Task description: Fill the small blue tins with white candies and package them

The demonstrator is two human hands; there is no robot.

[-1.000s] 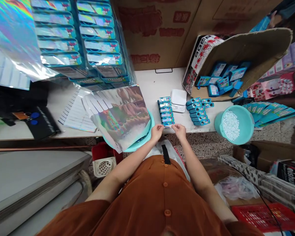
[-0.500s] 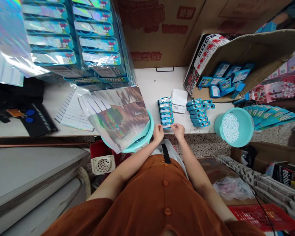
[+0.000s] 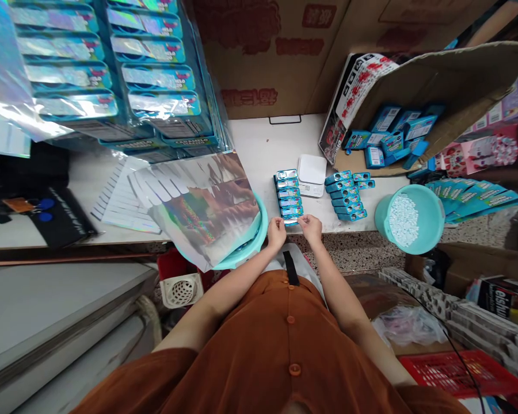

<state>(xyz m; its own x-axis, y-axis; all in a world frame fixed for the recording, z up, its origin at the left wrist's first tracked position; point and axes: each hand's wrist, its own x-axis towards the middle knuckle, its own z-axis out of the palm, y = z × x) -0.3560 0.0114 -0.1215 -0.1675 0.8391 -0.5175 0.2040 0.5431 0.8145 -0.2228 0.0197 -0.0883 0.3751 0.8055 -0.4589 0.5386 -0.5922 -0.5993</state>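
A short row of small blue tins (image 3: pixel 289 194) with pale, shiny tops stands on the white table. At the near end of that row, my left hand (image 3: pixel 277 233) is closed in a pinch at the left side of the nearest tin. Opposite it, my right hand (image 3: pixel 311 229) pinches at the right side. A thin pale strip (image 3: pixel 291 221) spans the gap between my fingertips, over the nearest tin; its exact kind is too small to make out. Just behind the row lies a small white scale (image 3: pixel 312 169).
More blue tins with dark round openings (image 3: pixel 346 195) stand to the right. Beyond are a turquoise bucket (image 3: pixel 382 221) of white pellets and a cardboard box (image 3: pixel 466 75) with blue packs. On the left, a silvery bag (image 3: pixel 202 201) overlaps a turquoise basin (image 3: pixel 263 221). Wrapped blue packs (image 3: pixel 155 75) are stacked behind.
The view has shifted slightly. Both hands stay pinched at the nearest tin, with little visible movement.
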